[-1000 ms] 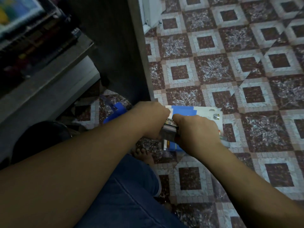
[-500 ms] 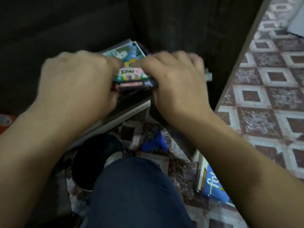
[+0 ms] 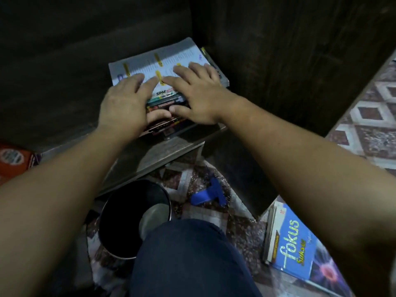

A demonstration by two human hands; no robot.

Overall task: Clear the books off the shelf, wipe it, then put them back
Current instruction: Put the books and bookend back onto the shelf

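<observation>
A stack of books [image 3: 171, 61] lies flat on the dark shelf board [image 3: 150, 155], pushed toward the right side panel [image 3: 278, 71]. The top book is pale with yellow marks, and the spines below it face me. My left hand [image 3: 126, 103] rests on the stack's left part, fingers stretched over the top cover and thumb against the spines. My right hand [image 3: 199, 97] lies the same way on the right part. A blue "fokus" book [image 3: 300, 249] lies on the tiled floor at lower right, on top of at least one other book.
A black round bin [image 3: 128, 221] stands on the floor under the shelf edge, next to my knee [image 3: 188, 258]. A blue plastic piece [image 3: 211, 192] lies on the tiles. An orange box [image 3: 12, 159] sits at the far left.
Both hands lifted the stack from the floor, carried it left to the shelf and set it down. Their grip has loosened into flat fingers on top.
</observation>
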